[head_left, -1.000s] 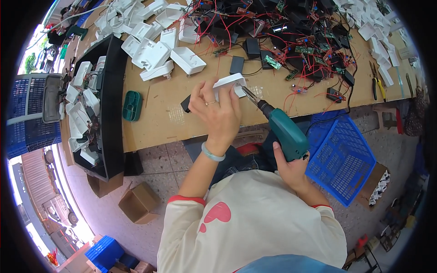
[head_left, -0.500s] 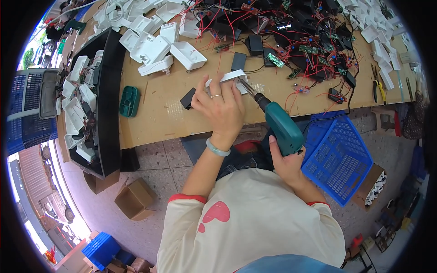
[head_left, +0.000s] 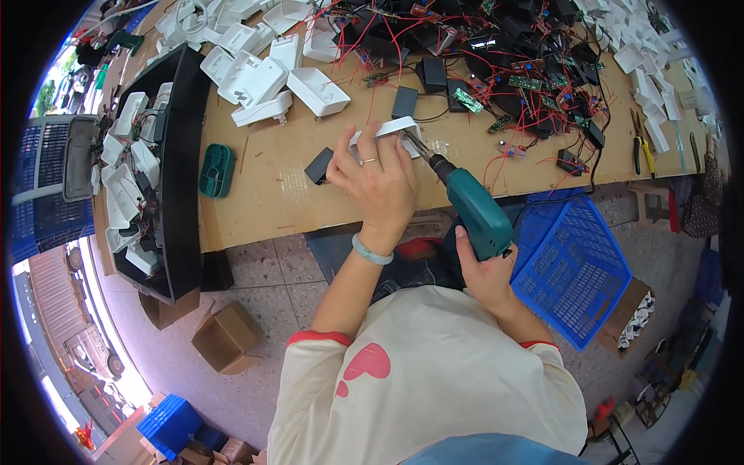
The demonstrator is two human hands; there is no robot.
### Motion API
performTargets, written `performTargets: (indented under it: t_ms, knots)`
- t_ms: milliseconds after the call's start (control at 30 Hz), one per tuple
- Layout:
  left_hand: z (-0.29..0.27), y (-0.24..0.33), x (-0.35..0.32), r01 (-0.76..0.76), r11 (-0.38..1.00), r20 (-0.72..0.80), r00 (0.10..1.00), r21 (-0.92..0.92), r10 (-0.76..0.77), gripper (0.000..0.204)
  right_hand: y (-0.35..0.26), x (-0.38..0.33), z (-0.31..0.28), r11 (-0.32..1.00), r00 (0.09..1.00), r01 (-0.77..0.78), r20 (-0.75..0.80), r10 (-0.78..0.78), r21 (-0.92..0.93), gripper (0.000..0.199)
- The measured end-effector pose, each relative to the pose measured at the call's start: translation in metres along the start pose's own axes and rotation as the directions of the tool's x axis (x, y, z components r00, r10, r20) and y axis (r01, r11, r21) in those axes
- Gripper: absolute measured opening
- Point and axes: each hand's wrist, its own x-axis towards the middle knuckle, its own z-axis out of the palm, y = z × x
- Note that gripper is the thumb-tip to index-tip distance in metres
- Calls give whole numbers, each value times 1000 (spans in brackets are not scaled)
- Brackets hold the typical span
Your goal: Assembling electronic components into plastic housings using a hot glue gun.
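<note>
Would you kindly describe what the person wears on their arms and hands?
Both forearms are bare. The left hand has a thin ring on one finger, and a pale green bangle circles that wrist. The right hand shows no jewellery. The cream short sleeves end in red-trimmed cuffs.

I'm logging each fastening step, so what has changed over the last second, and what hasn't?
Little changed. The left hand has settled a bit lower on the white plastic casing, pressing it to the brown wooden bench. The right hand still grips the teal electric screwdriver, its bit against the casing's right end. Nothing was picked up or let go; the green plastic tray and blue plastic basket stayed put.
</note>
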Motion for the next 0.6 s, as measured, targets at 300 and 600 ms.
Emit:
performTargets:
  t_ms: [300,600]
  knots:
    - [-2,-1,0,-24,999,9,1000,-29,25,16,1,-3,1,999,1000,21,2,-21,33,30]
    - [0,-2,1,-17,998,-21,1000,-65,15,17,-2,-3,-2,998,1000,20,-24,-19,56,30]
